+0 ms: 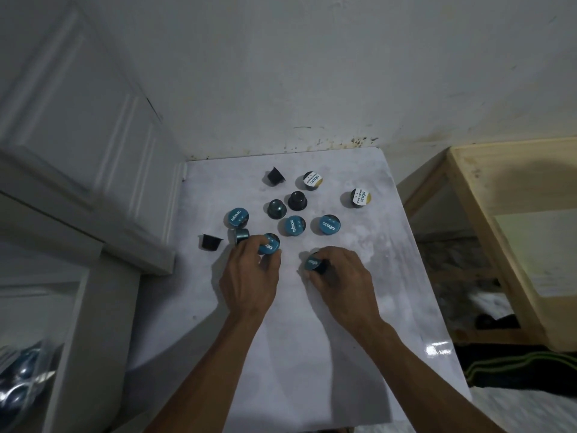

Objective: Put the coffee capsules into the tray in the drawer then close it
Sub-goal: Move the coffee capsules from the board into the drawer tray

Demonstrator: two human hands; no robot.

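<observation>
Both hands gathering capsules off white table [312, 323].
Left hand [249, 276] pinches blue-lid capsule [269, 243]; right hand [340, 279] holds tilted capsule [314, 264]; lift clear of neighbours beyond fingertips.

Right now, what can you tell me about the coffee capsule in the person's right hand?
The coffee capsule is a small cup with a dark body, probably plastic, and a blue foil lid printed with white lettering. It is tipped on its side, lid turned toward the left hand. The right hand curls around it, fingers on its body, just above or on the white table, nearer the person than the loose capsules.
</observation>
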